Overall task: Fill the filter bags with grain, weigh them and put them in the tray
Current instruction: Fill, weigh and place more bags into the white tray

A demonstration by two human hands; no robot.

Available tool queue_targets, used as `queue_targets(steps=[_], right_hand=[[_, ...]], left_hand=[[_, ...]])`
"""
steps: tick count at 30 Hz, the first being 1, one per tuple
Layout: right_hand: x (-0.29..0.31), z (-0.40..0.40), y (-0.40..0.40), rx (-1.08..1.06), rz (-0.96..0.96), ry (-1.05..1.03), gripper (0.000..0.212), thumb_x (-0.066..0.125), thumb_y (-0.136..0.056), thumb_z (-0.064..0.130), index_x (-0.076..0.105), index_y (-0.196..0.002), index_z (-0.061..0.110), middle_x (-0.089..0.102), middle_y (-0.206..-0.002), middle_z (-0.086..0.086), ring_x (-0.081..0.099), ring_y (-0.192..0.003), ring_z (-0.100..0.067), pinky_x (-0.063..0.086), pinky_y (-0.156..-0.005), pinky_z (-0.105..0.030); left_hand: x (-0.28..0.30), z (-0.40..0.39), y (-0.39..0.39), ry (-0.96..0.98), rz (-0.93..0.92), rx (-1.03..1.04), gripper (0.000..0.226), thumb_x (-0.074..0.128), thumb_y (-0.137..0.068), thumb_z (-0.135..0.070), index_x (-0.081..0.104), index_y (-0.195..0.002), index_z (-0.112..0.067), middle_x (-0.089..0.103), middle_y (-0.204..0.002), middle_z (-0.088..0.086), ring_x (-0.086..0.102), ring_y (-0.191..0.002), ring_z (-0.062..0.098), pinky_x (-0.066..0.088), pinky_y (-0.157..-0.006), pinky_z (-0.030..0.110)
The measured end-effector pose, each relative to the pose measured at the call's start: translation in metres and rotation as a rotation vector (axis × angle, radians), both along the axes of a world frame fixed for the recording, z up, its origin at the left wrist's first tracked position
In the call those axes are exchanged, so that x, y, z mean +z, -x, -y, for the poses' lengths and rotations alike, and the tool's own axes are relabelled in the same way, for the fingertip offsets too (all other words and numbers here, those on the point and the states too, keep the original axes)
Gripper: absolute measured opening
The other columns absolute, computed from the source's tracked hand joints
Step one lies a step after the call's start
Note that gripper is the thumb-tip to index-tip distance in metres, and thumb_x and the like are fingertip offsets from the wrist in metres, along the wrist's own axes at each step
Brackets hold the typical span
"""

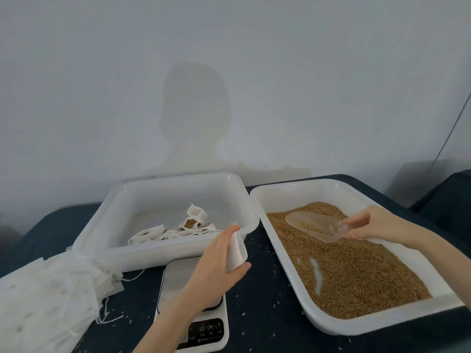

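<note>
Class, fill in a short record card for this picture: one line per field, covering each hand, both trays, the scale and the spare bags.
Left hand: holds an empty filter bag above the scale
Right hand: grips a clear scoop in the grain
Right tray: loose grain
Left tray: several filled bags
Spare bags: piled at left

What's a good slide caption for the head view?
Left hand holds an empty bag above the scale while right hand scoops grain.

white trays [163, 258], golden-brown grain [356, 276], white filter bags [46, 296], dark blue tablecloth [267, 289]
</note>
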State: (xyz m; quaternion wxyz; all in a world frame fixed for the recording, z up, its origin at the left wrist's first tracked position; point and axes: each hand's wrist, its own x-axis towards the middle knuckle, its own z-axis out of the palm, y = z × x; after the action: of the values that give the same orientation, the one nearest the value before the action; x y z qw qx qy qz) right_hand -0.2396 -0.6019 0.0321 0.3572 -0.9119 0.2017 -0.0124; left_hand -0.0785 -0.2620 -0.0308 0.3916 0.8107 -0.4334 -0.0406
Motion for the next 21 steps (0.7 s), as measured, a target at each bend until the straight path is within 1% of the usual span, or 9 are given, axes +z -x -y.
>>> queue_targets(steps=[2,5,11,12,14,17,21], right_hand=[[0.012,-0.016,-0.003,0.105,0.023,-0.051,0.025,0.077,-0.08,0.02,0.077,-0.099,0.036,0.072,-0.104,0.018,0.07,-0.092,-0.008,0.054,-0.088,-0.028],[0.026,-0.044,-0.012,0.246,0.038,-0.101,0.03,0.077,-0.079,0.017,0.075,-0.099,0.039,0.074,-0.102,0.014,0.071,-0.09,-0.008,0.054,-0.077,-0.018],[0.038,-0.074,-0.025,0.387,0.018,-0.119,0.03,0.078,-0.078,0.019,0.075,-0.1,0.038,0.073,-0.104,0.014,0.07,-0.094,-0.006,0.051,-0.081,-0.012],[0.038,-0.077,-0.026,0.393,0.015,-0.116,0.029,0.079,-0.077,0.022,0.075,-0.1,0.039,0.073,-0.104,0.014,0.069,-0.095,-0.005,0.051,-0.082,-0.013],[0.039,-0.083,-0.028,0.4,0.0,-0.09,0.028,0.08,-0.074,0.03,0.075,-0.099,0.042,0.072,-0.105,0.016,0.069,-0.098,-0.004,0.054,-0.087,-0.02],[0.039,-0.091,-0.032,0.395,-0.027,-0.054,0.028,0.079,-0.072,0.036,0.074,-0.099,0.043,0.072,-0.105,0.017,0.068,-0.099,-0.003,0.051,-0.094,-0.03],[0.039,-0.1,-0.036,0.379,-0.048,0.0,0.029,0.077,-0.067,0.044,0.074,-0.096,0.046,0.072,-0.1,0.02,0.068,-0.096,0.001,0.051,-0.094,-0.031]], left_hand=[[0.002,-0.001,0.0,0.005,-0.023,-0.007,0.062,0.065,-0.086,-0.039,0.024,-0.131,-0.047,0.034,-0.136,-0.028,0.033,-0.122,-0.007,0.025,-0.098,0.013],[0.004,-0.002,0.001,0.002,-0.034,-0.014,0.061,0.064,-0.087,-0.042,0.028,-0.136,-0.04,0.035,-0.134,-0.029,0.033,-0.12,-0.008,0.024,-0.096,0.012],[0.006,-0.004,0.001,-0.027,-0.035,-0.022,0.066,0.064,-0.086,-0.045,0.024,-0.139,-0.04,0.03,-0.132,-0.031,0.028,-0.118,-0.012,0.022,-0.098,0.012],[0.006,-0.005,0.001,-0.029,-0.031,-0.021,0.067,0.064,-0.086,-0.045,0.024,-0.139,-0.04,0.031,-0.133,-0.03,0.028,-0.119,-0.011,0.022,-0.099,0.013],[0.005,-0.006,0.0,-0.034,-0.016,-0.018,0.068,0.065,-0.084,-0.047,0.025,-0.138,-0.04,0.032,-0.133,-0.029,0.031,-0.121,-0.009,0.023,-0.098,0.013],[0.003,-0.008,-0.001,-0.038,0.007,-0.017,0.067,0.064,-0.083,-0.05,0.025,-0.137,-0.041,0.031,-0.133,-0.03,0.031,-0.122,-0.009,0.022,-0.099,0.012],[0.001,-0.008,-0.002,-0.061,0.048,-0.021,0.068,0.063,-0.082,-0.054,0.022,-0.136,-0.045,0.029,-0.131,-0.031,0.029,-0.118,-0.01,0.022,-0.1,0.013]])
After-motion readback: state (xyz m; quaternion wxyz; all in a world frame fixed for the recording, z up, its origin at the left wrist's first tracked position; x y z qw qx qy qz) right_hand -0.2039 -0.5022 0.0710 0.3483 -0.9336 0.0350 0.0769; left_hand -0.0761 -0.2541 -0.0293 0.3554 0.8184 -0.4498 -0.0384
